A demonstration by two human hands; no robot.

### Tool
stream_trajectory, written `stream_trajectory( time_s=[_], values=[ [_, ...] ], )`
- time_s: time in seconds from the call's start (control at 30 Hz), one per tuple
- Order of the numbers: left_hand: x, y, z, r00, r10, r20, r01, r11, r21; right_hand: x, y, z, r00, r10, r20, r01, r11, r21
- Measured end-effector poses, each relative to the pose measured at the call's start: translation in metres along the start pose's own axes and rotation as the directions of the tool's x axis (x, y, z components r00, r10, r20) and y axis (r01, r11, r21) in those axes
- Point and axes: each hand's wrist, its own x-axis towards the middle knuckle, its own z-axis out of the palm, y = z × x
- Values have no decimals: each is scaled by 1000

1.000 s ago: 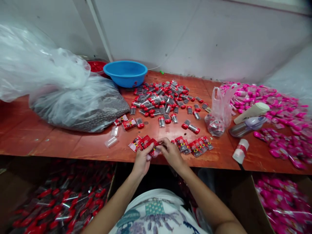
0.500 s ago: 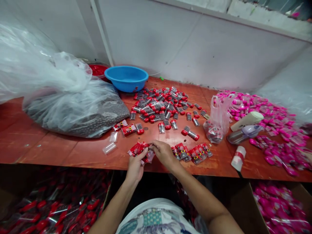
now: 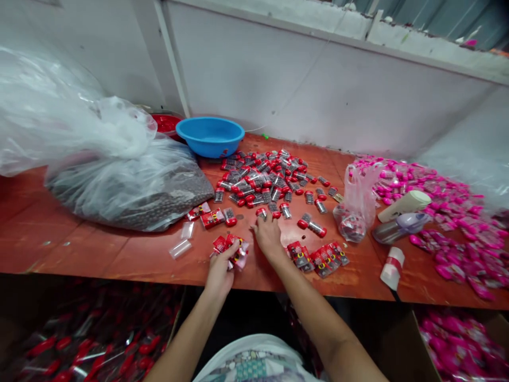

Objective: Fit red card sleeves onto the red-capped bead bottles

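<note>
My left hand (image 3: 220, 268) is closed on several red printed packets (image 3: 230, 248), fanned out just above the table's front edge. Farther in, my right hand (image 3: 268, 236) has its fingers round a small clear tube with a red cap (image 3: 261, 212), whose lower part they hide. Beyond the fingers lies a heap of similar red-capped tubes (image 3: 258, 180) with dark contents. To the right of my right wrist, several red packets (image 3: 328, 259) lie in overlapping rows. A few more red packets (image 3: 212, 218) rest left of the hands.
A big clear bag of dark beads (image 3: 131, 196) and a blue basin (image 3: 210, 137) stand at the left. At the right are a plastic bag (image 3: 358, 201), a bottle (image 3: 401, 228), a white roll (image 3: 393, 268) and pink items (image 3: 445, 196). Filled boxes sit below the table edge.
My right hand has left the packets at my left hand and reached forward to a red-capped tube. The left hand still holds its packets. The whole view has shifted slightly.
</note>
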Motion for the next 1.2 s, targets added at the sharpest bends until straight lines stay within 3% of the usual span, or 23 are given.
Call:
stream_trajectory(
  time_s=[0.13, 0.37, 0.43, 0.53, 0.6, 0.67, 0.97, 1.2],
  values=[
    [2, -1, 2, 998, -64, 5, 64, 996, -63, -10, 5, 1, 999, 32, -11, -32, 999, 23],
    [2, -3, -1, 991, -126, -48, 119, 986, -114, -24, 14, -12, 999, 44, -21, -38, 968, 250],
    [1, -1, -2, 991, -129, -44, 122, 984, -132, -44, 13, -18, 999, 38, -37, -14, 869, 495],
    [0, 0, -3, 992, -116, -40, 109, 983, -149, -81, 7, -29, 995, 96, 23, -66, 477, 877],
    [-1, -1, -3, 994, -102, -44, 94, 985, -143, -102, 2, -36, 987, 113, 114, -140, 259, 956],
    [-2, -4, -1, 996, -81, -39, 76, 990, -119, -116, -2, -42, 977, 108, 182, -195, 134, 972],
    [-10, -13, 0, 988, 145, 45, -145, 989, 1, -124, -5, -48, 947, 137, 291, -284, -68, 956],
    [-20, -12, 2, 956, 246, 160, -264, 959, 105, -129, -3, -53, 959, 152, 239, -225, -106, 969]
  ],
)
